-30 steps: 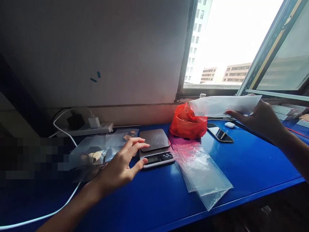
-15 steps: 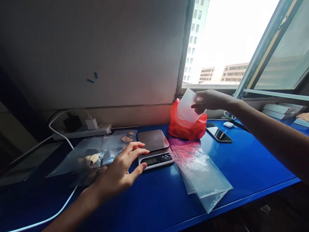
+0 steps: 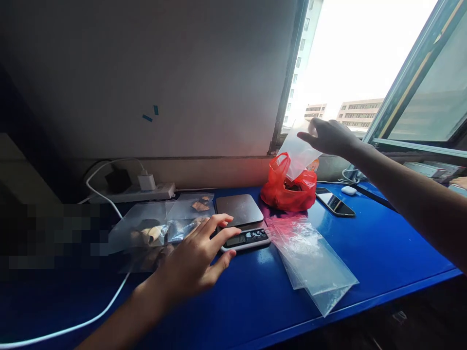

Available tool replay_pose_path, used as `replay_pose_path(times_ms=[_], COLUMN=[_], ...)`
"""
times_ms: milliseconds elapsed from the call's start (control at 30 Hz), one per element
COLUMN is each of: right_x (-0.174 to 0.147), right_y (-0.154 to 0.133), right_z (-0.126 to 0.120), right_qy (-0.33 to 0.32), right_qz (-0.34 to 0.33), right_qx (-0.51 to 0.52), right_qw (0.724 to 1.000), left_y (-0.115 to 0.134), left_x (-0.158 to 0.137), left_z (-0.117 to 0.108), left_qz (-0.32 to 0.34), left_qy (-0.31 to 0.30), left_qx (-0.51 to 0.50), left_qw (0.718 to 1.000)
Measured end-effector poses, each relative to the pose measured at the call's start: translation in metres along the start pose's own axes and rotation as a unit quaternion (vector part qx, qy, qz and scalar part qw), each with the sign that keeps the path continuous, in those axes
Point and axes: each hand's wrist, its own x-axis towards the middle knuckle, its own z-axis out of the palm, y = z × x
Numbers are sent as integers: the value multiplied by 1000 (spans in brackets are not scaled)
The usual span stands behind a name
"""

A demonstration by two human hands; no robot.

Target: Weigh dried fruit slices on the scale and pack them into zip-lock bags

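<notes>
My right hand (image 3: 333, 137) pinches the top edge of a translucent plastic bag (image 3: 297, 153) over a red carrier bag (image 3: 288, 197). The bag's lower corner hangs at the carrier bag's mouth, where dark brown contents show. My left hand (image 3: 199, 253) is open, fingers spread, with its fingertips at the near left edge of a kitchen scale (image 3: 239, 209). Nothing rests on the scale's metal plate, and its display is lit. Left of it lie a clear bag with brown pieces (image 3: 200, 204) and one with pale pieces (image 3: 151, 234); further brown pieces are partly behind my left hand.
Flat clear bags (image 3: 317, 265) overlap in front of the carrier bag. To the right are a phone (image 3: 335, 201) and a white earbud case (image 3: 349, 190). A power strip (image 3: 160, 192) with a charger (image 3: 146, 181) stands by the wall; its white cable (image 3: 109, 301) curves across the blue table (image 3: 241, 311).
My right hand has lifted the plastic bag higher, exposing more of the carrier bag's mouth. My left hand keeps nearly the same place by the scale. The view has shifted slightly.
</notes>
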Motion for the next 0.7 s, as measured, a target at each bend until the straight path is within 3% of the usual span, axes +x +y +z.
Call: replay_pose_path(times_ms=[167, 300, 367, 400, 433, 500, 533, 567, 600, 667, 700], right_x=[-24, -41, -56, -66, -78, -105, -119, -134, -147, -169, -176], right_y=[-11, 1, 6, 5, 1, -17, -31, -46, -63, -96, -110], right_z=[1, -2, -7, -11, -14, -18, -19, -18, -16, -8, -3], right_qy=[11, 39, 83, 136, 207, 312, 306, 250, 209, 101, 92], right_qz=[24, 47, 64, 92, 136, 253, 300, 316, 329, 270, 236], right_qx=[49, 90, 115, 142, 183, 322, 406, 485, 527, 613, 632], right_qw=[998, 994, 988, 976, 951, 857, 807, 776, 756, 735, 733], left_y=[-1, -3, -4, -5, -5, -3, -1, 1, 4, 9, 11], left_x=[-4, -3, -3, -2, -2, -2, -2, -1, 0, 4, 7], left_z=[0, 1, 1, 0, 0, -1, -1, 0, 0, 2, 3], left_qz=[18, 18, 13, 6, -8, -60, -98, -137, -172, -227, -248], left_qy=[10, 22, 25, 25, 22, 5, -7, -16, -22, -28, -32], left_qx=[20, 10, -9, -28, -56, -147, -204, -266, -326, -421, -448], left_qw=[1000, 1000, 1000, 999, 998, 987, 974, 954, 929, 878, 858])
